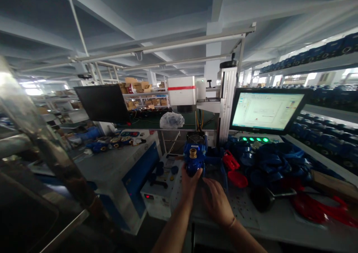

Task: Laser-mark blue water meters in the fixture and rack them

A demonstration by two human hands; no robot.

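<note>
A worker's left hand (190,182) grips a glossy blue housing (195,164), thumb and fingers wrapped on its near end, at 12 o'clock on the workbench, a brass-coloured port (192,153) uppermost. The right hand (219,204), fingers loosely spread, hovers just beside at 1 o'clock; whether its fingertips touch the piece cannot be told. At 3 o'clock lie red parts (313,208); at 10, a white control box (158,204) with a lit red display. Beyond, blue parts (265,163) are heaped at 2 o'clock. A lit monitor (265,109) stands at 1, a dark screen (102,103) at 11, and a red-striped machine head (181,94) hangs at 12, ahead of shelved cartons (137,85).
</note>
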